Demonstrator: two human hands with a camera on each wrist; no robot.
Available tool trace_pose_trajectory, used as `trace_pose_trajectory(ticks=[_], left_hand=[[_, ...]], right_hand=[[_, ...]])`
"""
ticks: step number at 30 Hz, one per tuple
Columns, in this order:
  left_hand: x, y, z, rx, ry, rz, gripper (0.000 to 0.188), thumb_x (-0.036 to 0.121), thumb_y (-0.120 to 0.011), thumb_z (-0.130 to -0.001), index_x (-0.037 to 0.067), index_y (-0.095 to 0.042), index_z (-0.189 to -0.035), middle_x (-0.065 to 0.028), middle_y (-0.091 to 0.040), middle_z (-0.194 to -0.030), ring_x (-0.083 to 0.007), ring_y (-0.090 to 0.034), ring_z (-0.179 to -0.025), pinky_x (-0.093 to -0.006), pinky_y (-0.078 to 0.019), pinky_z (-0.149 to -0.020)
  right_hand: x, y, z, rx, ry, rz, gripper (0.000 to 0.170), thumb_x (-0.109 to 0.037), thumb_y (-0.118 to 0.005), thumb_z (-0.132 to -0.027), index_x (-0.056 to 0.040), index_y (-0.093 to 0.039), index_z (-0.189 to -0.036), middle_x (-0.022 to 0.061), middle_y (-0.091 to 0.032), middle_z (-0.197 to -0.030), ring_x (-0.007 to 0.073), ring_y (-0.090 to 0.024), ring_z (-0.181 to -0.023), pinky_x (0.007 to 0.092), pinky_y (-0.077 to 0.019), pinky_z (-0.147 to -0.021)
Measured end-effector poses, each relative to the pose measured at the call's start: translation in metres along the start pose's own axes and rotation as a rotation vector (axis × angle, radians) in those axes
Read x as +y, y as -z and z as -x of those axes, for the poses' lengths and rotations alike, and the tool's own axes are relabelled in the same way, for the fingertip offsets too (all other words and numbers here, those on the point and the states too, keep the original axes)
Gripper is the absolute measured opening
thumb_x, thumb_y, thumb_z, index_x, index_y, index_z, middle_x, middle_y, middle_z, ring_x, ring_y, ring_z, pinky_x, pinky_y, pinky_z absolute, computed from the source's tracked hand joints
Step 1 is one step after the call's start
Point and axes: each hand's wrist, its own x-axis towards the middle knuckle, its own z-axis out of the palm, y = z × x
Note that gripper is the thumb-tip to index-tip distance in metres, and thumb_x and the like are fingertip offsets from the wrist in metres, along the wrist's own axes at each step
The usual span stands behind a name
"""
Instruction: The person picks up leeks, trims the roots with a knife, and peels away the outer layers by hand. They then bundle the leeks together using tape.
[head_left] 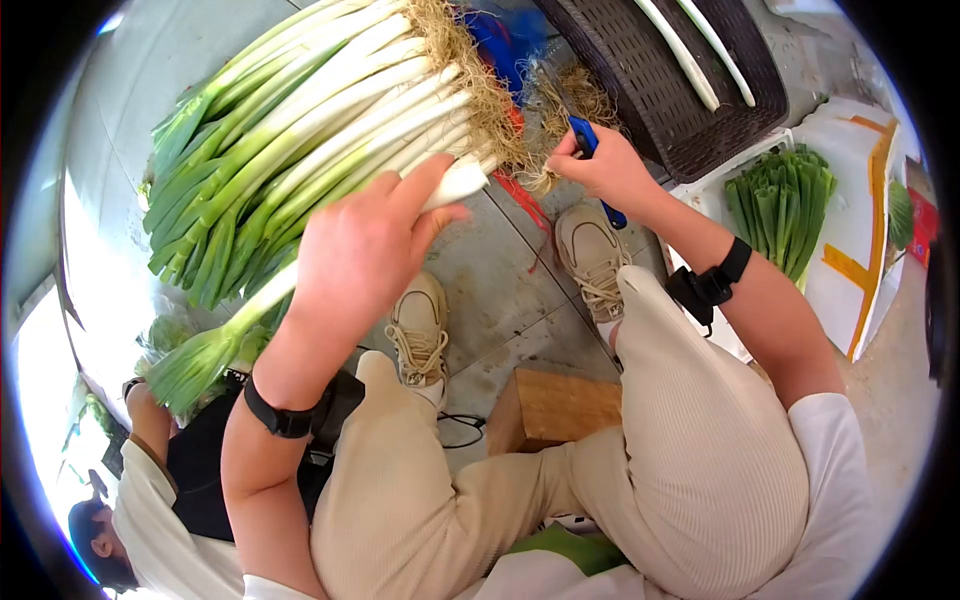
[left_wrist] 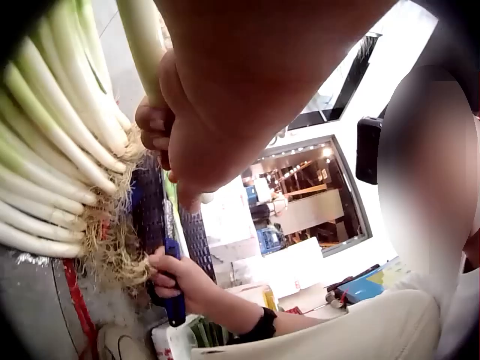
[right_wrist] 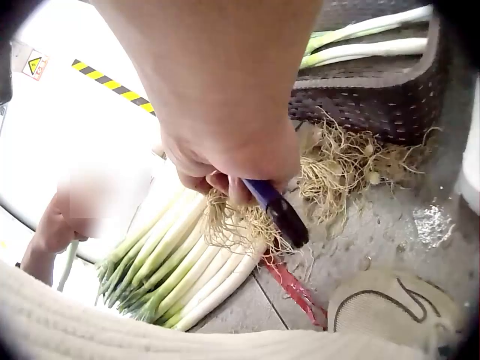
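Observation:
My left hand (head_left: 365, 235) grips a leek (head_left: 462, 185) just behind its white end, which has a flat cut face without roots. The leek's green leaves (head_left: 190, 365) hang back below the forearm. My right hand (head_left: 612, 170) holds a blue utility knife (head_left: 583, 135), its blade out and pointing away from me. At the right fingertips shows a small tuft of roots (head_left: 541, 181). Close beyond the left hand lies a big bundle of leeks (head_left: 330, 110), with their hairy roots (head_left: 485, 100) toward the right hand. In the right wrist view, the knife handle (right_wrist: 281, 214) sticks out below the palm.
A dark woven basket (head_left: 640, 95) with two leeks (head_left: 690, 60) stands at upper right, loose roots (head_left: 580, 95) beside it. Right of me, a white box (head_left: 840, 260) holds cut greens (head_left: 785, 205). Red strap (head_left: 525, 210), shoes and a wooden block (head_left: 560, 405) are on the floor. Another person sits at left.

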Motion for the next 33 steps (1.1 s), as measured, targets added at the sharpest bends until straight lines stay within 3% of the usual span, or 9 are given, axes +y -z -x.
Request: trace_pose_trajectory(ticks=[5,11,15,17,18,20,30,32,33], left_hand=[[-0.045,-0.011,-0.038,-0.009,0.012,-0.206,0.042,0.047,-0.060,-0.093,0.021,-0.063,-0.126,-0.0089,-0.061,-0.079,-0.0307,-0.064,-0.068,-0.0401,-0.0505,-0.059],[-0.083,-0.034,-0.053,0.024,-0.149,-0.182,0.034,0.032,-0.065,-0.092,0.021,-0.065,-0.124,-0.0086,-0.059,-0.087,-0.0302,-0.062,-0.080,-0.0419,-0.0504,-0.070],[-0.071,-0.028,-0.049,-0.003,-0.238,-0.276,0.022,0.015,-0.066,-0.084,0.018,-0.070,-0.106,-0.0057,-0.056,-0.084,-0.0267,-0.058,-0.088,-0.0404,-0.0481,-0.081],[-0.070,-0.024,-0.049,-0.018,-0.266,-0.327,0.020,0.011,-0.066,-0.081,0.018,-0.071,-0.099,-0.0048,-0.055,-0.082,-0.0253,-0.057,-0.089,-0.0396,-0.0471,-0.083],[-0.073,-0.023,-0.050,-0.035,-0.278,-0.327,0.019,0.009,-0.065,-0.080,0.017,-0.070,-0.096,-0.0045,-0.055,-0.083,-0.0251,-0.057,-0.091,-0.0391,-0.0466,-0.084],[-0.085,-0.024,-0.053,-0.051,-0.290,-0.328,0.018,0.007,-0.065,-0.078,0.017,-0.070,-0.092,-0.0042,-0.056,-0.083,-0.0249,-0.057,-0.093,-0.0386,-0.0461,-0.085],[-0.100,-0.038,-0.065,0.040,-0.220,-0.356,0.008,0.010,-0.061,-0.082,0.014,-0.068,-0.085,-0.0025,-0.061,-0.080,-0.0241,-0.059,-0.088,-0.0383,-0.0459,-0.083],[-0.091,-0.040,-0.066,0.030,-0.197,-0.418,0.007,0.010,-0.061,-0.082,0.014,-0.066,-0.083,-0.0026,-0.061,-0.080,-0.0242,-0.060,-0.087,-0.0384,-0.0457,-0.082],[-0.087,-0.041,-0.067,0.027,-0.194,-0.435,0.006,0.010,-0.061,-0.083,0.013,-0.066,-0.084,-0.0036,-0.062,-0.081,-0.0246,-0.060,-0.087,-0.0384,-0.0455,-0.081]], right_hand=[[0.006,0.004,-0.002,0.031,0.034,0.020,0.023,-0.022,-0.076,-0.078,-0.0042,-0.062,-0.083,0.0010,-0.062,-0.075,0.0098,-0.056,-0.069,0.0274,-0.0465,-0.066],[0.014,0.009,-0.002,0.057,0.042,-0.007,0.023,-0.021,-0.077,-0.079,-0.0037,-0.062,-0.083,0.0013,-0.062,-0.075,0.0097,-0.056,-0.068,0.0274,-0.0468,-0.066],[0.011,0.012,0.004,0.066,0.012,0.002,0.023,-0.021,-0.077,-0.078,-0.0037,-0.062,-0.083,0.0015,-0.062,-0.074,0.0098,-0.056,-0.068,0.0275,-0.0468,-0.066],[0.018,0.011,0.004,0.088,0.056,-0.007,0.021,-0.021,-0.075,-0.083,-0.0057,-0.060,-0.084,-0.0030,-0.055,-0.068,0.0058,-0.047,-0.056,0.0253,-0.0372,-0.051],[0.018,0.012,0.004,0.088,0.057,-0.008,0.021,-0.021,-0.075,-0.083,-0.0057,-0.060,-0.084,-0.0030,-0.055,-0.068,0.0058,-0.047,-0.056,0.0253,-0.0372,-0.051],[0.015,0.014,0.005,0.069,0.009,-0.013,0.025,-0.022,-0.077,-0.079,-0.0035,-0.061,-0.083,0.0017,-0.062,-0.075,0.0104,-0.056,-0.069,0.0280,-0.0467,-0.067],[0.014,0.013,0.006,0.057,0.000,0.008,0.025,-0.023,-0.077,-0.079,-0.0038,-0.061,-0.084,0.0020,-0.062,-0.076,0.0113,-0.056,-0.069,0.0290,-0.0462,-0.067],[0.018,0.010,0.005,0.077,0.074,-0.002,0.022,-0.023,-0.075,-0.083,-0.0064,-0.060,-0.083,-0.0036,-0.053,-0.066,0.0056,-0.045,-0.054,0.0250,-0.0366,-0.050],[0.018,0.010,0.004,0.076,0.075,0.001,0.022,-0.023,-0.075,-0.083,-0.0064,-0.060,-0.083,-0.0036,-0.053,-0.066,0.0056,-0.045,-0.054,0.0250,-0.0366,-0.050]])
